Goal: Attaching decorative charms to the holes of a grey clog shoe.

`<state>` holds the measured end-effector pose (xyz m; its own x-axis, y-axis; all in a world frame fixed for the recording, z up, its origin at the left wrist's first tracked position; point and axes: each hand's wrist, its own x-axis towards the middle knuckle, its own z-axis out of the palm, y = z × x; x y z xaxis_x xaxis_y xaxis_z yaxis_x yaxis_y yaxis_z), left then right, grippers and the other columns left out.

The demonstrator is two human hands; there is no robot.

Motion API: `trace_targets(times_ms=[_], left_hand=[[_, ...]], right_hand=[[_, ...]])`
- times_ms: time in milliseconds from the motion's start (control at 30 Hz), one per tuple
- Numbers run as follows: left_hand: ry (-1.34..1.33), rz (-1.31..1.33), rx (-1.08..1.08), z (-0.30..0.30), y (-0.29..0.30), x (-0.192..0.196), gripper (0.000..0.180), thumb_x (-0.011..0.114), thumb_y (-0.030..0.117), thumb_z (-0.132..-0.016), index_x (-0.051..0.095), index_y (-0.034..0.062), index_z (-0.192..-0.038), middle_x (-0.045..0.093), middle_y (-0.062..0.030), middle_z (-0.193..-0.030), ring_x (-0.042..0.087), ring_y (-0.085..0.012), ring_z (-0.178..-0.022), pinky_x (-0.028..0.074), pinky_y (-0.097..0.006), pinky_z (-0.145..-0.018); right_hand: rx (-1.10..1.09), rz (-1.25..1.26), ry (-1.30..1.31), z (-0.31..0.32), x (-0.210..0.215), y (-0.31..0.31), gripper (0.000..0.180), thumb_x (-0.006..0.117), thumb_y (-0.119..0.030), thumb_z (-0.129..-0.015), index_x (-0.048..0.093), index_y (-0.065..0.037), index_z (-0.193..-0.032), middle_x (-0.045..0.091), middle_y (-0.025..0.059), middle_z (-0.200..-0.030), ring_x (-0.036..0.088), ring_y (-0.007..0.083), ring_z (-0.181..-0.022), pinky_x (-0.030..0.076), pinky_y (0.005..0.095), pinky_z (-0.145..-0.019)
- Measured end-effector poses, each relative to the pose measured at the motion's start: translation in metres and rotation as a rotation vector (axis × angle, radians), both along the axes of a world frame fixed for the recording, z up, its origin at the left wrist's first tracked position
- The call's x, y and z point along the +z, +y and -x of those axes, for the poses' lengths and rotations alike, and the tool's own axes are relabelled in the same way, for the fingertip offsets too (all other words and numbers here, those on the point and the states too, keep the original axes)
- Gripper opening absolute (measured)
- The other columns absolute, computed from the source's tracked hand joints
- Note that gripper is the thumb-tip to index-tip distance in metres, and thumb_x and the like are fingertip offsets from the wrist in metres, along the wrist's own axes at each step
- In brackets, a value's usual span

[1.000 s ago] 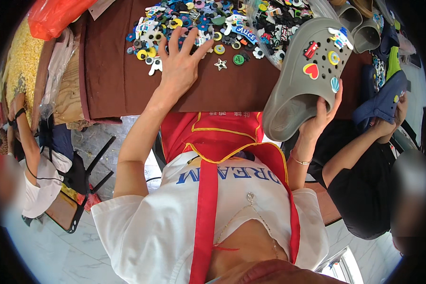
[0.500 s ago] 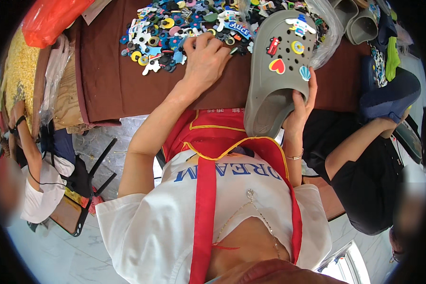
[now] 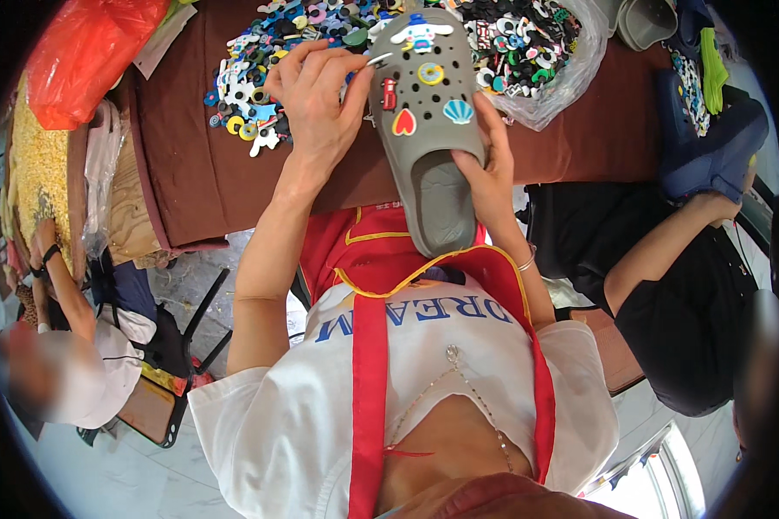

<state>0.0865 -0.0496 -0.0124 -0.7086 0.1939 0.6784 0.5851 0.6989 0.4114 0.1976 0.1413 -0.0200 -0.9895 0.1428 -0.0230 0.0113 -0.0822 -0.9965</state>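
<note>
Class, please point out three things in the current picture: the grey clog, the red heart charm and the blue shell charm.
Grey clog [image 3: 434, 137]: head view, on its upper, just above the foot opening.
Red heart charm [image 3: 403, 123]: head view, on its middle.
Blue shell charm [image 3: 458, 112]: head view, on its ribbed middle.

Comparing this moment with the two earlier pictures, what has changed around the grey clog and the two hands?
The grey clog has moved left and turned more upright in view. The left hand, spread over the charm pile at first, now pinches a small pale piece at the clog's left edge. Unchanged: the right hand holds the clog; its heart charm and shell charm stay on.
</note>
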Motion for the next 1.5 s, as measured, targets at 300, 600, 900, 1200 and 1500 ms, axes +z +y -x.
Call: trace_targets(times_ms=[300,600,900,1200,1500], left_hand=[[0.135,0.156,-0.266,0.021,0.019,0.031,0.011,0.07,0.016,-0.071,0.065,0.0131,-0.081,0.061,0.0019,-0.089,0.053,-0.0192,-0.1,0.03,-0.041,-0.087],[0.103,0.453,-0.432,0.032,0.027,0.046,0.014,0.069,0.015,-0.072,0.067,0.0137,-0.086,0.062,0.0038,-0.093,0.053,-0.018,-0.103,0.031,-0.039,-0.089],[0.161,0.591,-0.441,0.032,0.026,0.044,0.014,0.065,0.014,-0.072,0.065,0.0144,-0.086,0.059,0.0036,-0.09,0.053,-0.0161,-0.103,0.031,-0.041,-0.091],[0.129,0.713,-0.456,0.03,0.025,0.055,0.017,0.063,0.012,-0.072,0.065,0.0147,-0.09,0.058,0.0033,-0.089,0.054,-0.0157,-0.099,0.031,-0.042,-0.091],[-0.124,0.117,-0.305,0.026,-0.002,0.025,0.023,0.059,0.001,-0.079,0.067,0.0106,-0.098,0.061,-0.0041,-0.099,0.056,-0.0208,-0.097,0.038,-0.035,-0.085]], right_hand=[[0.063,-0.2,0.006,0.01,-0.004,-0.009,0.069,0.067,-0.006,-0.073,0.038,-0.005,-0.135,0.031,0.0176,-0.14,0.034,0.029,-0.13,0.031,0.0363,-0.106],[0.043,-0.257,0.019,0.01,-0.002,-0.008,0.066,0.069,-0.008,-0.072,0.041,-0.005,-0.133,0.036,0.019,-0.136,0.038,0.0316,-0.127,0.033,0.0367,-0.104],[0.093,-0.311,0.037,0.011,0.007,0.0,0.063,0.067,-0.017,-0.076,0.042,-0.005,-0.133,0.037,0.0177,-0.137,0.039,0.0303,-0.127,0.033,0.0365,-0.103],[0.047,-0.46,0.258,0.065,0.009,0.017,0.027,0.051,-0.016,-0.089,0.063,-0.008,-0.112,0.056,0.0087,-0.12,0.055,0.023,-0.107,0.044,0.0319,-0.09],[0.045,-0.647,0.257,0.073,0.021,0.01,0.022,0.062,-0.016,-0.081,0.066,-0.007,-0.101,0.061,0.0085,-0.112,0.06,0.0256,-0.095,0.05,0.0333,-0.077]])
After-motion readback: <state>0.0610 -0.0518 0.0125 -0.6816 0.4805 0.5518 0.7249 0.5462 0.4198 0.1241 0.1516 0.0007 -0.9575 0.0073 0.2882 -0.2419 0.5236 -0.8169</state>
